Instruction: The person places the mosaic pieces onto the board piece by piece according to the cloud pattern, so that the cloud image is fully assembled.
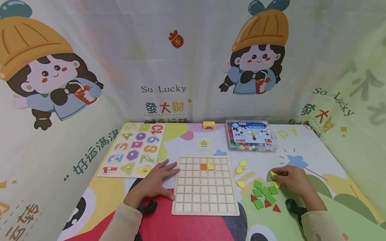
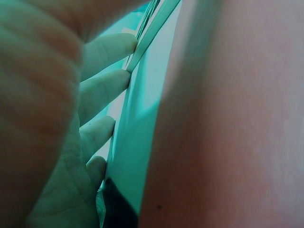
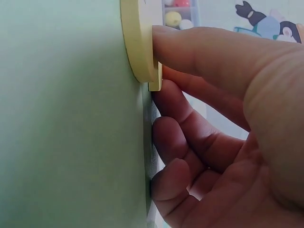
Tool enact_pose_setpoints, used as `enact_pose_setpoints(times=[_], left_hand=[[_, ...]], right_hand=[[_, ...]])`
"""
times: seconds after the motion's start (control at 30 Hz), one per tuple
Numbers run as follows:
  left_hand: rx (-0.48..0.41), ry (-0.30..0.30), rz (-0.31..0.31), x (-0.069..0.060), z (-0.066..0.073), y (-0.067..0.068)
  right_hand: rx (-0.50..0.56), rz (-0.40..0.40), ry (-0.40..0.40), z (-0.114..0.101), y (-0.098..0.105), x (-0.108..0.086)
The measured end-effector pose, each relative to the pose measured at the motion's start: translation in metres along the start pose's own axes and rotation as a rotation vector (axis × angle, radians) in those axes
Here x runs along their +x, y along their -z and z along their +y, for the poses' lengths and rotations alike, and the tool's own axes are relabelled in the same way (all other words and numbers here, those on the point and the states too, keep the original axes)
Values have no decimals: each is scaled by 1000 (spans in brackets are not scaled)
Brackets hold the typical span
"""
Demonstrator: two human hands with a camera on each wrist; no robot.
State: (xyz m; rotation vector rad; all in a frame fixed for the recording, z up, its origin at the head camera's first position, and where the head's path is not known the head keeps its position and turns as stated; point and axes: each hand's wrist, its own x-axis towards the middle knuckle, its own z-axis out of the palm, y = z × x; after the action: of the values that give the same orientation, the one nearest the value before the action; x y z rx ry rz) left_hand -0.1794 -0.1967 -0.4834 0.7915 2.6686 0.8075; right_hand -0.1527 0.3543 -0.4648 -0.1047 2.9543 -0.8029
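A wooden grid board (image 1: 205,199) lies in the middle, holding an orange square (image 1: 203,166) and a yellow piece (image 1: 210,166) side by side in its second row. My left hand (image 1: 155,180) has its fingers spread and touches the board's left edge with fingertips and thumb. To the right, my right hand (image 1: 291,177) pinches a yellow wedge (image 1: 272,173) between thumb and fingers, low over the table. Close by that hand lies another yellow wedge (image 1: 276,184), which looms large in the right wrist view (image 3: 135,42).
Several green squares (image 1: 265,191) and red triangles (image 1: 276,208) lie right of the board, with yellow wedges (image 1: 240,184) nearer it. Behind are a pattern card (image 1: 204,144), a yellow arch block (image 1: 208,125) and a clear plastic box (image 1: 251,135). A number puzzle (image 1: 132,150) lies at left.
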Motion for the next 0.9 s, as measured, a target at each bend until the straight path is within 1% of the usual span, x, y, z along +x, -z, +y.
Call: enact_pose_setpoints(times=[0.37,0.53,0.7,0.9], left_hand=[[-14,-3,0,0,2,1],[-28,4,1,-1,2,2],[-36,-12,6,0,1,1],[-25,-6,3,0,0,0]], right_hand=[[-32,7,-5,0,-1,0],[-8,34,-10,-4,0,0],[15,79,7,-19,4,-1],[23,120,70,-51,4,0]])
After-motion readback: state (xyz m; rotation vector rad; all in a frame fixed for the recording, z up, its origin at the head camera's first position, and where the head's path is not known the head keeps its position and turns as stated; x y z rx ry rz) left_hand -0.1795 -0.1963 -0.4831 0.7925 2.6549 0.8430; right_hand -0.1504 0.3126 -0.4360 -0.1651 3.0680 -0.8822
